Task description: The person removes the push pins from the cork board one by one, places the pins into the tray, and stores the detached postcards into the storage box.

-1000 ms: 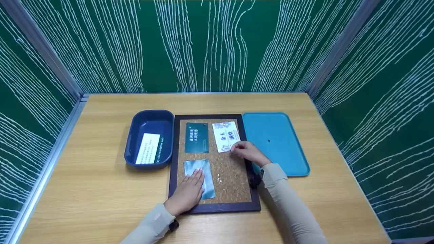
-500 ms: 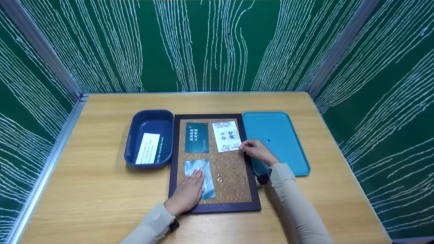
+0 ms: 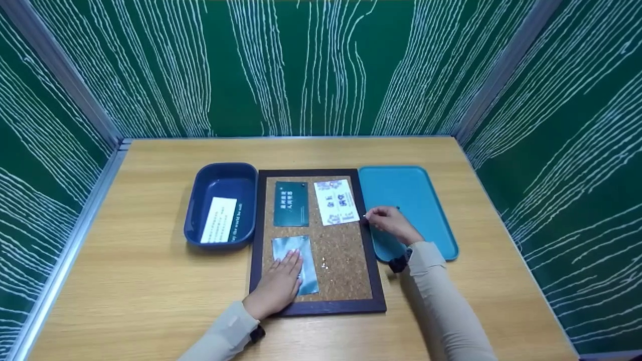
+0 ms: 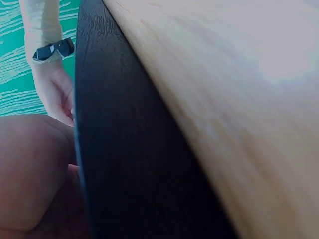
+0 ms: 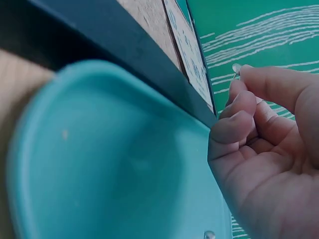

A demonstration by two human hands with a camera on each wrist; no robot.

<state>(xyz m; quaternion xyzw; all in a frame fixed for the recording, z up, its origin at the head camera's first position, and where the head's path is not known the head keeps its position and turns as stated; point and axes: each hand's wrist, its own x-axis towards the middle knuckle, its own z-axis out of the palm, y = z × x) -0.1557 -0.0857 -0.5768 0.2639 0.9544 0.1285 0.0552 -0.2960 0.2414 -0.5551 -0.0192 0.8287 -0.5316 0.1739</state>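
My left hand (image 3: 276, 281) lies with fingers straight on a light blue card (image 3: 309, 271) at the lower left of the framed cork board (image 3: 346, 281). Between thumb and index finger, my right hand (image 3: 393, 224) pinches a clear-headed thumbtack (image 5: 236, 67). That hand is over the board's right frame and the teal tray (image 3: 416, 185), just right of the white card (image 3: 337, 203). Left of the white card is a dark green card (image 3: 291, 204). Several small shiny thumbtacks (image 3: 324, 263) lie on the cork's lower half.
A navy box (image 3: 198, 193) stands against the board's left side, with a white printed card (image 3: 219, 220) and a dark lettered one inside. The teal tray adjoins the board's right side, and another clear tack (image 5: 209, 235) shows in it. Green patterned panels (image 3: 331, 65) enclose the wooden table (image 3: 125, 240).
My right hand has moved rightward from the white card's lower edge to beyond its lower right corner. My left hand has stayed on the light blue card.
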